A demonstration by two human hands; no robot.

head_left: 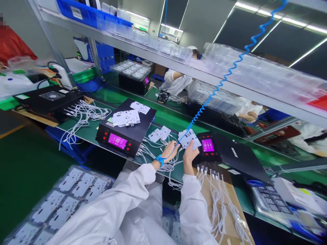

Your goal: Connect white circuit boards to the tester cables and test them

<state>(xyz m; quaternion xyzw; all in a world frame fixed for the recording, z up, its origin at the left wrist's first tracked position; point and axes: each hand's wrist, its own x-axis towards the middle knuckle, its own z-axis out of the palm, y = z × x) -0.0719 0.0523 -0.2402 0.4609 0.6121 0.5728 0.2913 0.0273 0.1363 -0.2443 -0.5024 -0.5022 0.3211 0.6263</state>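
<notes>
My right hand (189, 153) grips a white rectangular panel (188, 139) and holds it up in front of a black tester with a magenta screen (208, 145). My left hand (170, 151) reaches in beside it, fingers curled on the panel's left edge among white cables (163, 160). A blue wrist strap (160, 160) sits on my left wrist, its coiled blue cord (219, 83) rising to the upper right. Both arms wear white sleeves. Two more white panels (159, 133) lie on the belt just left of my hands.
A second black tester (120, 136) with a magenta display carries several white panels (127, 117) on top. A clear tray of panels (68, 200) lies at lower left. A third black unit (49, 100) with white cables stands far left. Co-workers in white sit across the green belt (173, 119).
</notes>
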